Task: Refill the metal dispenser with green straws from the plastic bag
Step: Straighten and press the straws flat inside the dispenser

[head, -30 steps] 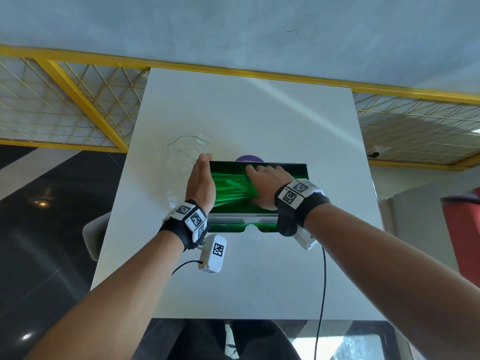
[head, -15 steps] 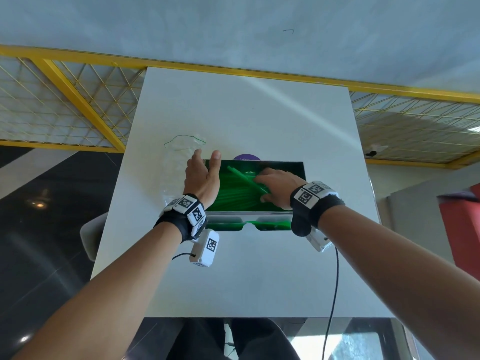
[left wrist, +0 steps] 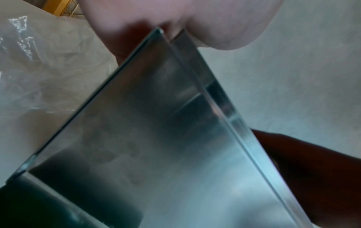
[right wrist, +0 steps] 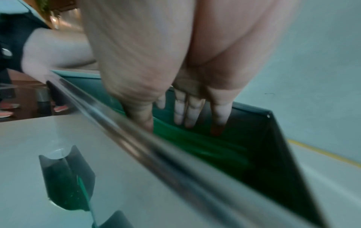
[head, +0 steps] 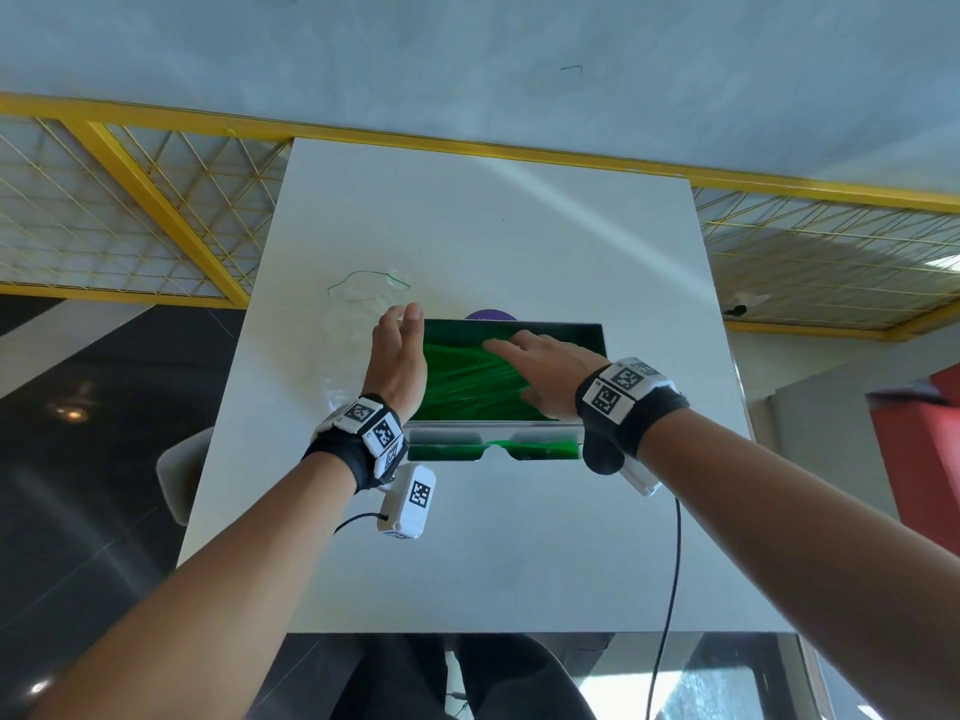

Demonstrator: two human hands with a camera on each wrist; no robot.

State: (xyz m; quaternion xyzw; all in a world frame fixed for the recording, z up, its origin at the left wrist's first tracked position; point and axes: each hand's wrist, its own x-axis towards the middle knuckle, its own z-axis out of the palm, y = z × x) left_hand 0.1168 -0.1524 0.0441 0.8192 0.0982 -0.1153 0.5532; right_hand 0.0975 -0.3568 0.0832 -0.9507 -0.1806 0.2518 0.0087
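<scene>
The metal dispenser [head: 592, 332] stands open-topped in the middle of the white table [head: 493, 226], filled with green straws [head: 462, 376]. More straws show in its front tray [head: 540, 449]. My left hand [head: 397, 356] lies flat with straight fingers against the dispenser's left wall [left wrist: 156, 123]. My right hand [head: 545, 366] reaches into the box, its straight fingers [right wrist: 187, 114] spread down on the straws [right wrist: 205, 148]. The clear plastic bag [head: 363, 314] lies flat on the table left of the dispenser, and it looks empty.
A purple round thing [head: 491, 317] peeks out behind the dispenser. Yellow mesh railing [head: 156, 210] borders the table's far side. A black cable [head: 670, 589] hangs from my right wrist over the table's near part. A chair edge [head: 179, 475] shows at the left.
My right hand let a lifted straw drop and now lies spread on the pile. My left hand closed its fingers together and stayed against the left wall.
</scene>
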